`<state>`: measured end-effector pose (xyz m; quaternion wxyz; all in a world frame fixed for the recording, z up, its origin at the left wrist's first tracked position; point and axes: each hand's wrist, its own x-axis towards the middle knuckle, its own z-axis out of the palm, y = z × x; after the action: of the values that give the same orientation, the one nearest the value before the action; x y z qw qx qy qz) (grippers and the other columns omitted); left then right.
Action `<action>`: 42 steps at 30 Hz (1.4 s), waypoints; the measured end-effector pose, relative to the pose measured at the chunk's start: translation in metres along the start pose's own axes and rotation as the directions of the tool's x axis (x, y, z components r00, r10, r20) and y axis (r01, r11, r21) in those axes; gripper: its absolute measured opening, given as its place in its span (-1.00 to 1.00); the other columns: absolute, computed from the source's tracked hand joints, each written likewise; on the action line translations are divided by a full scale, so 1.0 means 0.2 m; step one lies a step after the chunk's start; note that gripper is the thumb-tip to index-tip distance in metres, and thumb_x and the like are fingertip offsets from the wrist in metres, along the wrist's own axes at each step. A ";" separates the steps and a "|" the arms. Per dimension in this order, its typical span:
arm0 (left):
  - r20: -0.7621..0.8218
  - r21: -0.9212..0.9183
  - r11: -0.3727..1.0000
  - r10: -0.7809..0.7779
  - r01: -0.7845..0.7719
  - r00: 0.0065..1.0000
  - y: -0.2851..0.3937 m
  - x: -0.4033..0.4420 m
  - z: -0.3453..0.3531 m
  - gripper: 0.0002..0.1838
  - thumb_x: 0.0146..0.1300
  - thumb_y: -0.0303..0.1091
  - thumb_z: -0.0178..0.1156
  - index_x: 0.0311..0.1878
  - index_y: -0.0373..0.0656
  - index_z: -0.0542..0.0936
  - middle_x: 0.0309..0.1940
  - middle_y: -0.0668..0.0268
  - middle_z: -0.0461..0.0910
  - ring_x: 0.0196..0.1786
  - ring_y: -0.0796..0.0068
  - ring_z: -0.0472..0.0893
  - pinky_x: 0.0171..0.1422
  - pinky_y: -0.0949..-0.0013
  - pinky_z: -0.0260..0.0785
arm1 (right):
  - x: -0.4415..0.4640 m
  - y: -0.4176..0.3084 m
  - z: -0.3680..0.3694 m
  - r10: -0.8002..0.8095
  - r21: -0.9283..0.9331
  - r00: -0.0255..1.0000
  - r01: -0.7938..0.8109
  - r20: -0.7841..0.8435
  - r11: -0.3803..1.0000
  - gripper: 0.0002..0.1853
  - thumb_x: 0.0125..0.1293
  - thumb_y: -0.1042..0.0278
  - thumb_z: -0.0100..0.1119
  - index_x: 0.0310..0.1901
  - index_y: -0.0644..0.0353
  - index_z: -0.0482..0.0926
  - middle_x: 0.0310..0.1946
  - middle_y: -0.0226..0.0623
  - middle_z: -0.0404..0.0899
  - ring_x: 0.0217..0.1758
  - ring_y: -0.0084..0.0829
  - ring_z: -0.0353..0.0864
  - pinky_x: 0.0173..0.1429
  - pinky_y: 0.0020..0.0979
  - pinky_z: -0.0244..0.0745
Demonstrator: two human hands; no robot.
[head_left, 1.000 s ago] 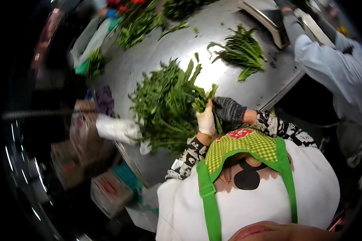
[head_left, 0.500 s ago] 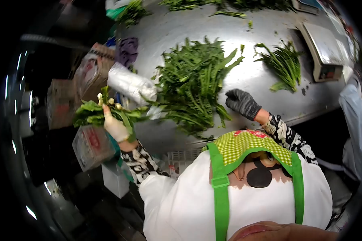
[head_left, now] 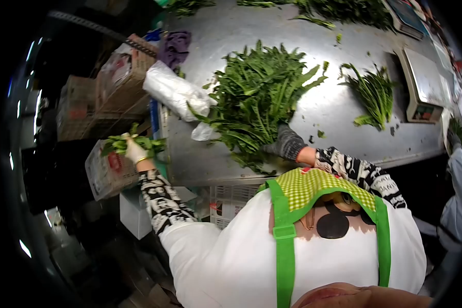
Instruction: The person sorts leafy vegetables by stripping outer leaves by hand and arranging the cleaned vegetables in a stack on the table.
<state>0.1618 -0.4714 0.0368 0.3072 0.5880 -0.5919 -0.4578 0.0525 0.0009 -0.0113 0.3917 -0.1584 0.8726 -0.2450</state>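
Note:
A small bunch of leafy greens (head_left: 117,146) is in my left hand (head_left: 135,150), which wears a pale glove and is closed round the stems. That hand is off the table's left edge, above a plastic crate (head_left: 103,173). At the near right side of a big heap of long, jagged-leaved greens (head_left: 259,95), my right hand (head_left: 288,143) in a dark grey knit glove has its fingers curled about the lower leaves and stems. Leaves hide its fingertips. A smaller bunch of greens (head_left: 373,97) lies apart to the right.
On the metal table (head_left: 190,159), a white plastic bag roll (head_left: 175,90) lies left of the heap. A scale (head_left: 423,84) stands at the right. Crates (head_left: 120,77) are stacked beyond the left edge. Another person's sleeve (head_left: 458,177) shows at far right.
My right hand has moved left from bare tabletop into the heap's lower edge. My left hand has reached further out to the left with its bunch. The view has shifted slightly.

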 end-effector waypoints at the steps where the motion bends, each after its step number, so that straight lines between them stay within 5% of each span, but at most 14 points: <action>1: 0.030 -0.083 0.996 -0.016 0.018 0.999 0.00 0.06 -0.01 0.10 0.01 0.22 0.37 0.38 -0.42 0.13 -0.01 0.01 0.56 0.01 0.18 0.56 0.14 0.21 0.40 | 0.01 0.02 0.02 0.011 0.003 1.000 -0.011 0.002 1.000 -0.06 -0.08 -0.26 0.36 0.11 0.48 0.38 0.03 0.22 0.45 0.15 0.03 0.44 0.22 -0.22 0.37; 5: -0.001 0.465 0.815 0.389 -0.344 0.921 0.06 0.18 0.07 0.21 -0.04 0.17 0.42 0.44 -0.40 -0.06 0.38 -0.07 0.10 0.41 0.12 0.15 0.46 0.22 0.00 | 0.07 0.15 0.09 -0.065 0.103 0.980 0.085 -0.187 0.991 0.01 -0.12 -0.22 0.39 0.18 0.51 0.32 0.09 0.25 0.43 0.18 0.03 0.43 0.24 -0.27 0.37; 9: 0.240 0.119 0.698 0.670 -0.706 0.703 0.12 -0.28 0.22 -0.25 0.22 -0.17 0.31 0.35 -0.37 0.25 0.32 0.03 0.28 0.34 0.24 0.31 0.41 0.30 0.13 | -0.05 0.30 -0.03 -0.212 0.405 0.878 0.397 -0.429 0.824 -0.16 -0.04 0.02 0.43 0.21 0.38 0.34 0.06 0.14 0.50 0.13 -0.07 0.51 0.19 -0.26 0.42; 11: 0.429 -0.241 0.787 0.612 -0.568 0.665 0.14 -0.60 0.30 -0.48 0.31 -0.32 0.21 0.26 -0.35 0.37 0.14 0.12 0.47 0.15 0.37 0.48 0.25 0.41 0.30 | -0.13 0.39 -0.16 -0.170 0.583 0.887 0.417 -0.430 0.697 -0.36 0.09 0.24 0.40 0.16 0.34 0.39 -0.06 -0.13 0.61 -0.09 -0.34 0.62 0.08 -0.35 0.50; 15: 0.740 -0.409 0.908 0.392 -0.098 0.547 0.17 -1.24 0.45 -0.71 0.33 -0.35 0.17 0.03 -0.32 0.56 -0.22 0.23 0.65 -0.15 0.50 0.62 -0.06 0.47 0.48 | -0.21 0.51 -0.33 0.067 0.620 0.758 0.476 -0.649 0.623 -0.39 0.13 0.23 0.40 0.14 0.35 0.40 -0.08 -0.22 0.61 -0.07 -0.47 0.57 0.06 -0.41 0.49; 19: 0.978 -0.151 0.983 0.132 0.108 0.162 0.13 -1.68 0.67 -0.63 0.37 -0.18 0.13 0.04 -0.31 0.53 -0.23 0.19 0.64 -0.20 0.44 0.65 -0.27 0.54 0.50 | -0.24 0.50 -0.45 0.158 0.631 0.771 0.365 -0.617 0.684 -0.31 0.06 0.16 0.45 0.15 0.35 0.38 -0.08 -0.15 0.60 -0.07 -0.43 0.57 0.07 -0.40 0.49; 23: 0.998 0.014 0.896 0.015 0.444 -0.062 -0.03 -1.96 0.95 -0.65 0.31 -0.15 0.20 -0.07 -0.29 0.56 -0.27 0.24 0.65 -0.27 0.45 0.64 -0.25 0.46 0.51 | -0.32 0.39 -0.48 -0.107 0.422 0.776 0.446 -0.621 0.789 -0.27 0.05 0.19 0.45 0.21 0.32 0.33 -0.02 -0.13 0.57 -0.03 -0.40 0.58 0.10 -0.40 0.49; 24: 0.999 0.045 0.867 -0.037 0.497 -0.025 -0.08 -1.98 1.01 -0.66 0.29 -0.17 0.23 -0.06 -0.26 0.56 -0.24 0.25 0.65 -0.24 0.44 0.64 -0.21 0.42 0.52 | -0.38 0.35 -0.49 -0.167 0.243 0.742 0.411 -0.650 0.879 -0.28 0.13 0.20 0.39 0.24 0.36 0.29 0.00 -0.12 0.56 -0.01 -0.38 0.58 0.08 -0.41 0.50; 29: 0.994 0.090 0.656 -0.107 0.749 -0.026 -0.03 -2.04 1.07 -0.78 0.18 -0.27 0.33 -0.16 -0.12 0.56 -0.25 0.34 0.65 -0.21 0.45 0.64 -0.12 0.40 0.51 | -0.41 0.48 -0.56 0.146 0.882 0.883 0.406 -0.446 0.239 -0.45 0.29 0.24 0.23 0.19 0.43 0.34 -0.12 -0.20 0.60 -0.15 -0.44 0.61 -0.09 -0.47 0.55; 31: 0.993 0.100 0.685 -0.111 0.722 -0.032 -0.03 -2.06 1.06 -0.78 0.19 -0.27 0.33 -0.17 -0.12 0.57 -0.26 0.35 0.64 -0.23 0.46 0.63 -0.16 0.42 0.49 | -0.39 0.54 -0.60 0.164 0.866 0.935 0.212 -0.315 0.453 -0.58 0.33 0.19 0.17 0.04 0.39 0.47 -0.25 -0.22 0.61 -0.30 -0.46 0.62 -0.24 -0.46 0.54; 35: 0.993 0.055 0.702 -0.111 0.710 0.032 -0.08 -2.09 1.06 -0.80 0.20 -0.28 0.32 -0.19 -0.12 0.58 -0.28 0.38 0.64 -0.28 0.50 0.61 -0.25 0.46 0.42 | -0.34 0.53 -0.45 -0.077 0.363 0.862 0.290 -0.502 0.886 -0.71 0.35 0.19 0.10 -0.25 0.31 0.57 -0.60 -0.24 0.53 -0.57 -0.43 0.54 -0.46 -0.41 0.44; 36: 0.991 0.011 0.729 -0.101 0.684 0.091 -0.07 -2.11 1.05 -0.82 0.20 -0.27 0.32 -0.22 -0.11 0.59 -0.31 0.39 0.64 -0.31 0.52 0.59 -0.28 0.45 0.40 | -0.24 0.63 -0.36 -0.211 0.207 0.723 0.442 -0.658 0.873 -0.72 0.34 0.20 0.10 -0.24 0.29 0.57 -0.59 -0.22 0.55 -0.56 -0.40 0.56 -0.46 -0.40 0.44; 38: 0.976 -0.082 0.742 -0.076 0.666 0.205 -0.08 -2.19 1.03 -0.82 0.20 -0.26 0.32 -0.22 -0.12 0.59 -0.33 0.38 0.64 -0.33 0.52 0.59 -0.28 0.46 0.40 | -0.22 0.65 -0.36 -0.162 0.311 0.694 0.503 -0.702 0.807 -0.73 0.35 0.19 0.09 -0.23 0.27 0.57 -0.58 -0.19 0.55 -0.56 -0.39 0.55 -0.46 -0.39 0.46; 42: 0.958 -0.188 0.707 -0.020 0.682 0.284 -0.06 -2.15 1.01 -0.75 0.19 -0.24 0.31 -0.17 -0.17 0.58 -0.33 0.33 0.61 -0.33 0.46 0.61 -0.15 0.38 0.55 | -0.24 0.67 -0.44 0.298 0.793 0.943 -0.065 -0.150 0.606 -0.63 0.28 0.04 0.09 -0.19 0.22 0.61 -0.50 -0.12 0.59 -0.64 -0.31 0.49 -0.38 -0.29 0.49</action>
<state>0.0361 -0.0140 0.0208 -0.0282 0.2325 -0.3317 -0.9138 0.0049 0.1609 -0.0062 0.3232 0.1513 0.7361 -0.5752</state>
